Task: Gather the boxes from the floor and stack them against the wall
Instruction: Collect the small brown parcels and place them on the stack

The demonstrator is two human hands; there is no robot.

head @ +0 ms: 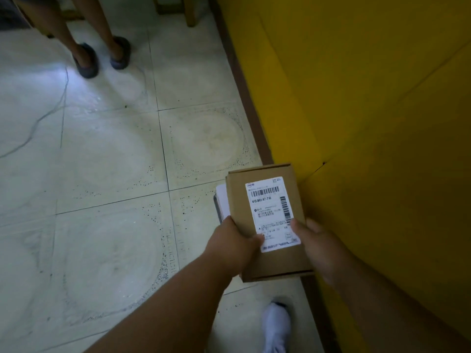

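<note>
Head view: both hands clamp the cardboard box, left hand, right hand; long axis runs along the yellow wall, just right.

I hold a flat brown cardboard box level above the tiled floor, just beside the yellow wall, its white shipping label with barcodes facing up; under it sits a second, pale box, only its left edge showing
</note>
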